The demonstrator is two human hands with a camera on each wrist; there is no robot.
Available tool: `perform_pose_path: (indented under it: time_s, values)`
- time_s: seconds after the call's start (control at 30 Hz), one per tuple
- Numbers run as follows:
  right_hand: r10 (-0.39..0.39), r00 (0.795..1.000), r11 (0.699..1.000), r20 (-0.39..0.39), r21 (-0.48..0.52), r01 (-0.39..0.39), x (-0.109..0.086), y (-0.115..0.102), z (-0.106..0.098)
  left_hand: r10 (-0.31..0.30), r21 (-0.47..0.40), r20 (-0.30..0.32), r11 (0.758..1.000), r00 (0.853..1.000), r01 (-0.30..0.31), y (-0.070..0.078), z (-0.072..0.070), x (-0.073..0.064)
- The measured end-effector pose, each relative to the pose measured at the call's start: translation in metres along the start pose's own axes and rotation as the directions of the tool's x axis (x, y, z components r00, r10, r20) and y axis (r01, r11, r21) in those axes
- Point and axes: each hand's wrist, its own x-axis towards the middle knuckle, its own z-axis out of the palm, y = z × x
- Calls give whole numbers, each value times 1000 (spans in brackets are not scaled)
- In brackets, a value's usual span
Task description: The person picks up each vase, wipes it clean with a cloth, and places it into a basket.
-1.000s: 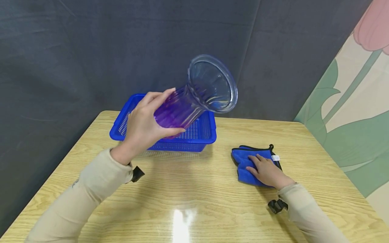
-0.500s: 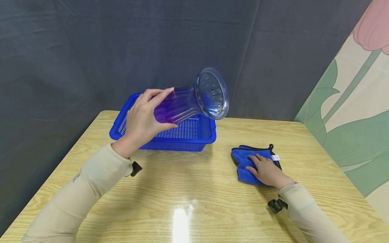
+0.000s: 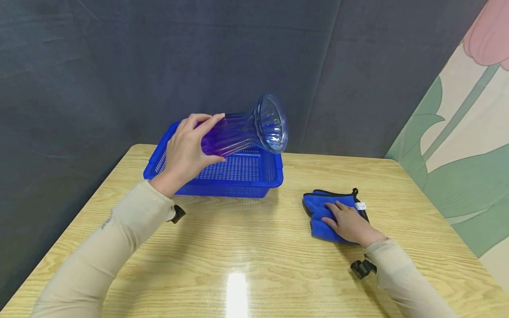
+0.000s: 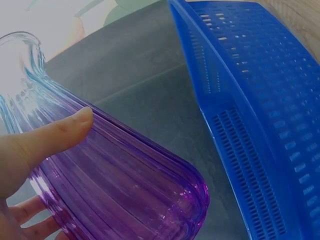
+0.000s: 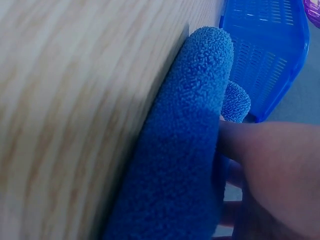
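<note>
My left hand [image 3: 184,148] grips a ribbed glass vase [image 3: 234,132], thumb and fingers around its body. The vase lies nearly sideways in the air, above the blue basket [image 3: 234,191]. Its flared clear-blue mouth points right; in the left wrist view its purple base [image 4: 170,215] shows beside the basket, apart from it. Over at the right, my right hand [image 3: 351,225] rests on a folded blue cloth [image 3: 322,227] with black edging, fingers lying loosely over it. The right wrist view shows the thumb against the thick fold of terry cloth [image 5: 175,130].
The perforated plastic basket stands near the back of the wooden table [image 3: 270,256]. Behind the table hangs a dark grey curtain [image 3: 350,97]. A wall with a painted flower [image 3: 473,132] borders the right side.
My left hand has turned and lowered the vase, so its mouth has swung left and down and faces more sideways. The right hand and the cloth have stayed in place.
</note>
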Motion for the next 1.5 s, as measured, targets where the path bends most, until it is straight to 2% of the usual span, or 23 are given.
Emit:
perform_pose_path:
  time_s: [0.33,0.77,1.17,1.5]
  values:
    - [3,1000,1000,6,-4,-3,-2,1,1,6,36,42,999,999,-7,-9,1,5]
    - [5,1000,1000,6,5,-5,-2,1,1,19,101,127,994,992,-32,-15,2,21]
    - [4,1000,1000,-7,5,-4,-3,2,4,27,168,239,983,971,-68,-22,6,37]
    - [7,1000,1000,1,1,-7,-3,3,4,46,216,284,970,958,-110,-29,11,49]
